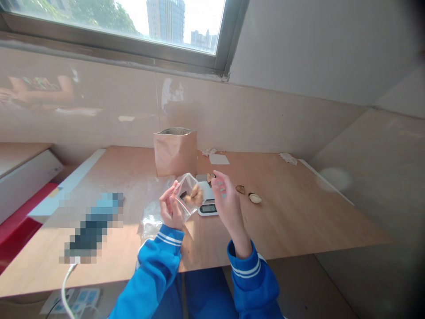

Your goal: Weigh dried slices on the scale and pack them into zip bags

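My left hand (171, 207) grips a clear zip bag (188, 212) by its left side, fingers closed on the plastic. Inside the bag lie several brown dried pieces (194, 196), with a darker one among them. My right hand (227, 199) is to the right of the bag, thumb and forefinger closed at the tips around a small dried slice (210, 178) with dark edges. Behind the bag and partly hidden by it is a white digital scale (208, 210); its display cannot be read. Two more dried slices, one brown (241, 189) and one pale (255, 198), lie right of my right hand.
An open kraft paper pouch (175, 153) stands at the back of the wooden table (299, 221). Loose clear plastic bags (152, 219) lie by my left hand. Farther left is a blurred-out object (93, 226) with a white cable (64, 288). White paper (219, 159) lies near the wall.
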{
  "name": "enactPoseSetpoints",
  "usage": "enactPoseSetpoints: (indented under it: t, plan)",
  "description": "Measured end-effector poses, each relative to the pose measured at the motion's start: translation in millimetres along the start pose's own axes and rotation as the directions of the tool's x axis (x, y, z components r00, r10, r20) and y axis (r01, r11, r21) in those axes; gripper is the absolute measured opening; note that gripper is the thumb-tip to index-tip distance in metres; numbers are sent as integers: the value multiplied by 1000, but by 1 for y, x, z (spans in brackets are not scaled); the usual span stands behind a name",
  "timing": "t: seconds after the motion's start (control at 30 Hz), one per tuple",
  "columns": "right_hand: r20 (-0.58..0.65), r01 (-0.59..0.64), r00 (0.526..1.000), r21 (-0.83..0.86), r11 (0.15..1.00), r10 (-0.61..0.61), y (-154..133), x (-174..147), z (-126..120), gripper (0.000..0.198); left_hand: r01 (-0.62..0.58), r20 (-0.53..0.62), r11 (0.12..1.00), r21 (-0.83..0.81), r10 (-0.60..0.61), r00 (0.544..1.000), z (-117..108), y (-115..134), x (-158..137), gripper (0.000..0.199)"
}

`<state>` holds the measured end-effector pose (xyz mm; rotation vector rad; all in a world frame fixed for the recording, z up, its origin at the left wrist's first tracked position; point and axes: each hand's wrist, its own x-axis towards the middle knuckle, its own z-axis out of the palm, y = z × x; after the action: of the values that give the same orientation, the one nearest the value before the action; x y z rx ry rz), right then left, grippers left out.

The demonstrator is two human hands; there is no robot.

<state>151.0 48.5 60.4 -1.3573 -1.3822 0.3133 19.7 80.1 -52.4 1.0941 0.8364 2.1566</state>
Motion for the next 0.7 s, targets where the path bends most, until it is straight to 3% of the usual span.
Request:
enactPoseSetpoints:
  t: [0.13,0.23,0.3,0.4,0.5,0.6,0.7]
  plan:
    - [-13,21,1000,-87,996,-22,40,10,21,34,20,-68,998,-52,-24,997,3,2,3,25]
    - [129,129,987,-278,952,-96,78,22,36,35,31,-82,998,-48,-35,996,4,3,5,25]
    - [243,167,968,-408,897,-70,99,27,46,41,38,-78,998,-44,-42,996,4,4,5,25]
    - [303,189,952,-489,852,-37,115,29,55,37,39,-79,998,-54,-43,996,3,4,5,25]
    - [262,167,964,-437,884,-53,116,28,52,33,37,-66,998,-46,-40,997,3,6,5,25]
    - [171,32,985,-239,971,10,106,27,34,29,34,-52,999,-31,-36,998,4,7,5,25]
    - [-70,-122,990,48,991,125,86,28,2,43,41,-50,999,-31,-42,998,5,7,5,25]
